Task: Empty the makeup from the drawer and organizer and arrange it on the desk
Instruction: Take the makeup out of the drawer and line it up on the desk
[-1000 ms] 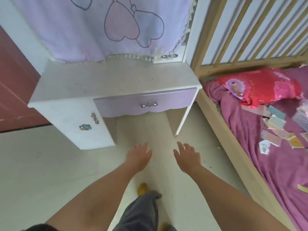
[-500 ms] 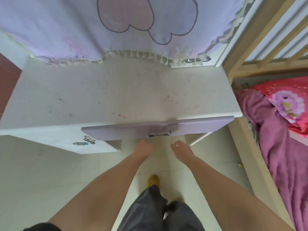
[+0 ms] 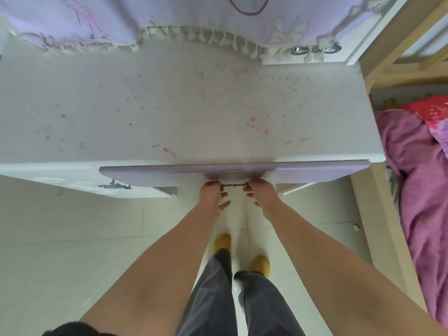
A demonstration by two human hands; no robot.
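- Nearest the camera, the person's two bare forearms reach forward above dark grey trousers and yellow slippers on a pale tiled floor.
- The left hand pinches the left end of the silver drawer handle; its lower fingers hang loosely spread beneath.
- The right hand pinches the right end of the same handle, fingers curled under it.
- The drawer has a lilac front, seen almost edge-on just under the desk's front edge; whether it is pulled out at all cannot be told, and its inside is hidden.
- Left of it, a white cabinet door carries a small silver handle.
- The white desk top is marked with dark specks and pink smears.
- To the right stands a pale wooden bed frame with a purple blanket and a red floral pillow.
- Farthest back, a lilac cloth with a tasselled fringe hangs over the desk's rear, beside a second silver handle.
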